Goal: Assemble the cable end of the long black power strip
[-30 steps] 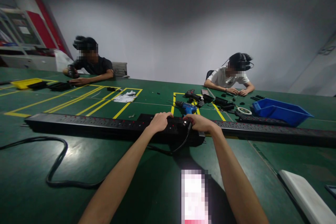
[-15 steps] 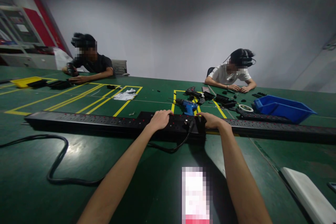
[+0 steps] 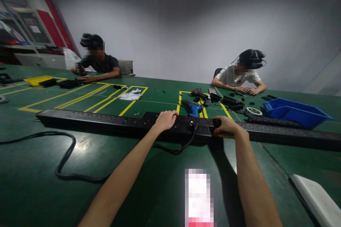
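Note:
A long black power strip (image 3: 90, 120) lies across the green table, and a shorter black strip with a plugged-in cable (image 3: 183, 127) rests against its middle. My left hand (image 3: 166, 120) is closed over the top of the shorter strip, left of the plug. At that strip's right end, my right hand (image 3: 225, 125) has its thumb and fingers curled round a black end piece, whose exact shape is partly hidden. A black cable (image 3: 65, 158) runs from the left under my left forearm.
Beyond the strips lie a blue drill (image 3: 194, 108), black parts, a tape ring (image 3: 254, 111) and a blue bin (image 3: 295, 111). Two people sit across the table (image 3: 160, 92). A pixelated bright screen (image 3: 198, 197) is in front, a white object (image 3: 315, 193) at right.
My right hand has moved right, and the black end piece it grips has shifted with it, away from the plug. My left hand stays on the strip. The view has turned slightly left.

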A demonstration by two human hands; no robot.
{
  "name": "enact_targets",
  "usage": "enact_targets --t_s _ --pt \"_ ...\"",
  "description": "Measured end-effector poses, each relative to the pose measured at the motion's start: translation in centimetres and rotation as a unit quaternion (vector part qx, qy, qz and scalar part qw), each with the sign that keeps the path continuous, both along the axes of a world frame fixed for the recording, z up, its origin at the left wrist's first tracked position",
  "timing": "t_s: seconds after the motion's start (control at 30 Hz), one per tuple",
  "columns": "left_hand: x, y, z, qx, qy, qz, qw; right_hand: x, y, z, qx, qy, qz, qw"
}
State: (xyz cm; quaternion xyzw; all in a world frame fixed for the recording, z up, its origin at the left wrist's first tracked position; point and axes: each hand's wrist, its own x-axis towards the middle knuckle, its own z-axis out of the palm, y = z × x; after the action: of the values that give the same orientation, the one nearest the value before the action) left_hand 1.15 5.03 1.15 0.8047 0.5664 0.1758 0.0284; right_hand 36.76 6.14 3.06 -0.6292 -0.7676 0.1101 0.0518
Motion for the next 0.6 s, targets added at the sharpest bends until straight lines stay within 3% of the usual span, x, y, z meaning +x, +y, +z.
enact_targets --t_s 0.37,0.6 --pt "0.5 0.2 -0.3 0.005 0.029 0.053 0.998 -0.4 0.3 -0.2 0.016 0.043 0.037 0.998" --pt "0.3 0.1 -1.1 0.027 0.008 0.153 0.988 -2.3 1.2 -0.5 0.023 0.04 0.081 0.996"
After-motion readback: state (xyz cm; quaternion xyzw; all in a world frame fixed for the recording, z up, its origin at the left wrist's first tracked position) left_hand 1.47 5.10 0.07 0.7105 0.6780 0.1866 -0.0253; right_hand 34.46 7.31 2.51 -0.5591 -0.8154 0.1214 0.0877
